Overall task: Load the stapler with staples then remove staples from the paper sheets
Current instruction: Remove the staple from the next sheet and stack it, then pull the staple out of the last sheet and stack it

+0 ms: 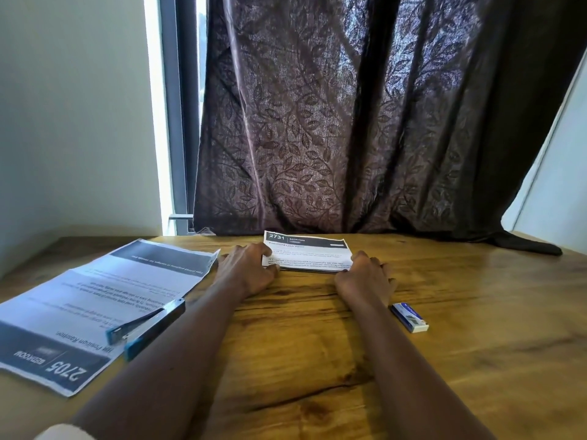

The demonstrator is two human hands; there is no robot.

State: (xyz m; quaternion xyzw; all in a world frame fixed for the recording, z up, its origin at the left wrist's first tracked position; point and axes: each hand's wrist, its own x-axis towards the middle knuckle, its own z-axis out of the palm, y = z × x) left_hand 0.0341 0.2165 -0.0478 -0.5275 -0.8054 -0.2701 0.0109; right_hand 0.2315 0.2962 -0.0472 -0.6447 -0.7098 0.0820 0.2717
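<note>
My left hand (251, 269) grips the folded sheets (308, 254) at their nine o'clock; right hand (365, 279), fingers curled, grips at four; stapler (149, 325) (lying open) toward eight.

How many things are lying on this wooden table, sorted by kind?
Printed white papers: 2, the folded printed paper and the flat printed sheet
Blue and black stapler: 1
Small blue and white staple box: 1
Total: 4

Folded sheets (313, 249): print (305, 261) seemingly unreadable.
</note>
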